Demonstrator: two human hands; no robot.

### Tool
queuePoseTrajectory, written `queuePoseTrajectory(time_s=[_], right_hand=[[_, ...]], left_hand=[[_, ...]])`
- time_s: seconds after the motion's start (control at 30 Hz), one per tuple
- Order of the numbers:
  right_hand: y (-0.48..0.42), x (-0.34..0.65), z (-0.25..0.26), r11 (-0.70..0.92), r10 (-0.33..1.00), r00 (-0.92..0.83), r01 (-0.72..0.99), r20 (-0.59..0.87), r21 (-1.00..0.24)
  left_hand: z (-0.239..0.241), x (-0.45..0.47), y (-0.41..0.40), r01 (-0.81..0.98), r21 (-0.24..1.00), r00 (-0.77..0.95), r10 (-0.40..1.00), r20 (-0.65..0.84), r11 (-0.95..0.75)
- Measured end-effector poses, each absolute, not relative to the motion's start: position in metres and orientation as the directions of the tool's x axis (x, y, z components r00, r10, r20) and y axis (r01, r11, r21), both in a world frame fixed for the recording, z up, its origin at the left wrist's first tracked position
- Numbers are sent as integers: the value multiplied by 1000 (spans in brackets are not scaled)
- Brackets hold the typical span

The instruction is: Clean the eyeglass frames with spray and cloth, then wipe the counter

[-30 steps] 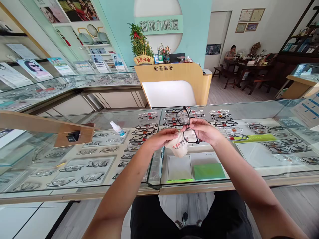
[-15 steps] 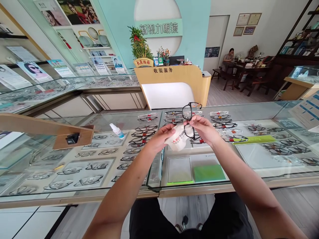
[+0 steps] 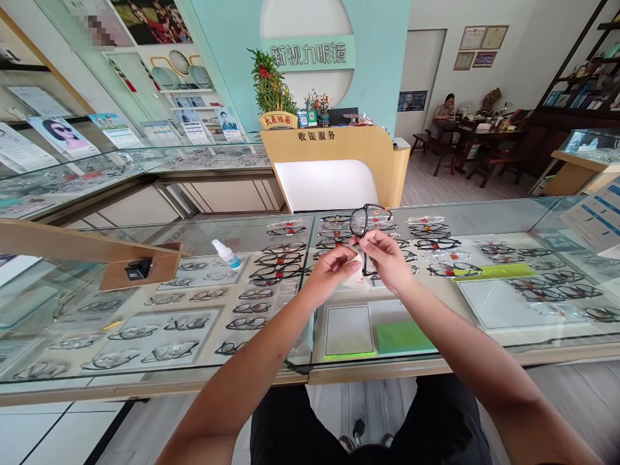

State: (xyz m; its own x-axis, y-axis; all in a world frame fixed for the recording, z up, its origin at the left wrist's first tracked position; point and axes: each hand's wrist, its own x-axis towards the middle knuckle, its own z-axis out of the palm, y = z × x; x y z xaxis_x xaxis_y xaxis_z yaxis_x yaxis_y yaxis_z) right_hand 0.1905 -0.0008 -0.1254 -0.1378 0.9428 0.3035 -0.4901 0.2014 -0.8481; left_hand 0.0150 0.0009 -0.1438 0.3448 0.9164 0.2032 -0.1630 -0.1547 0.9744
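Above the glass counter, my right hand [image 3: 387,258] is closed on a pair of black-framed eyeglasses [image 3: 359,221], held on end with one lens up and a temple reaching right. My left hand [image 3: 334,266] is closed on a pale cleaning cloth [image 3: 355,270] with red print. Most of the cloth is hidden behind the fingers, against the lower part of the glasses. A white spray bottle [image 3: 227,254] with a blue label stands on the counter, left of my hands.
Rows of eyeglasses [image 3: 278,273] lie inside the glass display case [image 3: 310,323]. A wooden stand [image 3: 140,261] occupies the counter's left. A cashier desk [image 3: 334,145] with plants stands beyond. At the back right, a person [image 3: 444,111] sits at a dark table.
My left hand has moved right, towards the glasses, and the cloth is now bunched and mostly covered. The glasses have shifted slightly down and left.
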Motion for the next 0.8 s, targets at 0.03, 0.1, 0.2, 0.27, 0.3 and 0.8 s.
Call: queuePoseTrajectory(time_s=[0.03, 0.1, 0.2, 0.27, 0.3, 0.8], right_hand=[[-1, 189, -126, 186, 947, -135, -506, 291, -842], [-1, 188, -127, 145, 957, -136, -539, 256, -830], [0, 188, -128, 95, 964, -151, -567, 217, -818], [0, 188, -129, 80, 965, -162, -569, 208, -818], [1, 188, -129, 77, 965, -164, -570, 206, -818], [2, 189, -130, 88, 962, -166, -563, 217, -821]], left_hand=[[-144, 16, 0, -169, 974, 339, 919, 202, -151], [-144, 17, -1, -225, 966, 318, 928, 194, -125], [-145, 18, -2, -265, 957, 283, 939, 196, -119], [-146, 18, -2, -236, 964, 298, 936, 189, -120], [-146, 18, -2, -232, 966, 307, 933, 187, -117], [-143, 5, 5, -124, 973, 397, 889, 228, -194]])
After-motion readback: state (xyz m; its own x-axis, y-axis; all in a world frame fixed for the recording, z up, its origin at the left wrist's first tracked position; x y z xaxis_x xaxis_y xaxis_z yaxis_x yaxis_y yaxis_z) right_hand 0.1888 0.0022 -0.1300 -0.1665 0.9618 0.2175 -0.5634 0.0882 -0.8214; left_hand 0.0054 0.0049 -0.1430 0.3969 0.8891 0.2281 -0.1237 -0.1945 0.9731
